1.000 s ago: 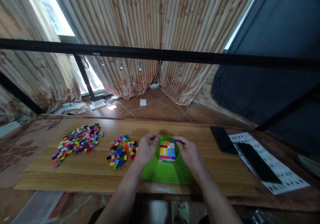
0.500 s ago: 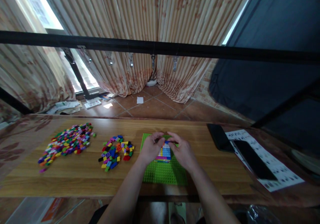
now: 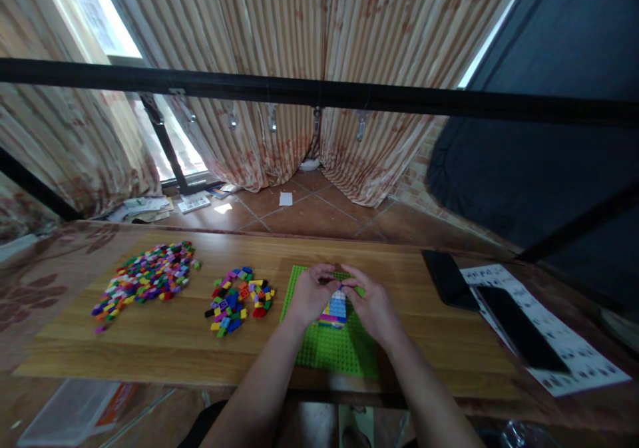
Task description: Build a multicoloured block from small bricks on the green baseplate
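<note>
On a green studded baseplate [image 3: 339, 360] sits a low block of toy bricks [image 3: 335, 311] in light blue, white, pink, yellow and blue. My left hand [image 3: 313, 296] curls over its left and far side, thumb and fingers pinched together. From the right, my right hand [image 3: 368, 305] closes in with thumb and forefinger bent to the same far end of the block. The fingertips of both hands nearly meet there. A speck of dark blue shows between them, too small and covered to tell whether it is a loose brick or part of the block.
Left of the baseplate lies a small group of loose bricks [image 3: 230, 308], with a larger brick pile [image 3: 150, 271] farther left. At right are a black flat object [image 3: 449, 278], a printed sheet [image 3: 574, 348] and a dark phone-like slab [image 3: 522, 328]. A black bar [image 3: 279, 90] crosses beyond the table [image 3: 164, 341].
The view has shifted slightly, so the scene sits a little farther right. My fingertips have drawn closer together over the far end of the brick block, covering more of its blue bricks.
</note>
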`<state>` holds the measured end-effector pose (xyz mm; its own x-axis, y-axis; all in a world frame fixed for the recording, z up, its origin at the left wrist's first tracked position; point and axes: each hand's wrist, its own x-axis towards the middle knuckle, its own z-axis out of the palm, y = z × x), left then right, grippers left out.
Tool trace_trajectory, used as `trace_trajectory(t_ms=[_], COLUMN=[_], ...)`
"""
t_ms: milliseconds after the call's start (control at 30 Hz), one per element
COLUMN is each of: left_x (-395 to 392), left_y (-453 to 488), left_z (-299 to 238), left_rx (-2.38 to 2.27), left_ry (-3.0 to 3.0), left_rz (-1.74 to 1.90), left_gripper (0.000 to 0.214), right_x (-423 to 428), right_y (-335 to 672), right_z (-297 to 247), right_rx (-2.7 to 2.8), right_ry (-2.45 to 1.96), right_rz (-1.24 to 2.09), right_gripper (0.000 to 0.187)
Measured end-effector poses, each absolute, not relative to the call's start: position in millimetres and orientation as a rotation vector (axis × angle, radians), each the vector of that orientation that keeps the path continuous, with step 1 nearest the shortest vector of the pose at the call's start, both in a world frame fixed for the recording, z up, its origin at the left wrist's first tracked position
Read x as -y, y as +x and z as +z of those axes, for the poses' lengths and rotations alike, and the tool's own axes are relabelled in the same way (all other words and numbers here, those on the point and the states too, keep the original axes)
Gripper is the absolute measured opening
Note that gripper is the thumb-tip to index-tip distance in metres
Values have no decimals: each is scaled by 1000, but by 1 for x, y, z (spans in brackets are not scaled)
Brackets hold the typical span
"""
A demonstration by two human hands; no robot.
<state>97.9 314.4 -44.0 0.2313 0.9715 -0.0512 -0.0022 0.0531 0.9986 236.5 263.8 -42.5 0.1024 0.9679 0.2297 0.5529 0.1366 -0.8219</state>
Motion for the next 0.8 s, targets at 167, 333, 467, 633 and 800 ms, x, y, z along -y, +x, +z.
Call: trace_trajectory(t_ms=[167, 333, 467, 633, 800], left_x=[-313, -314, -313, -313, -312], left_y=[98, 97, 97, 97, 96], left_z=[-42, -46, -47, -43, -41], left_rx=[-1039, -1016, -970, -968, -976], left_ry=[1271, 1287, 1284, 1287, 1294], left_rz=[1007, 1006, 978, 977, 964], left_gripper=[27, 28, 32, 32, 31], right_x=[-261, -261, -265, -267, -265], right_y=[236, 240, 245, 243, 232], right_z=[-45, -45, -49, -54, -51], right_rx=[1516, 1440, 1251, 978, 942], right_ry=[-1453, -1421, -1389, -1419, -1409], right_rz=[646, 771, 972, 1052, 1097], right_gripper=[38, 43, 54, 48, 38])
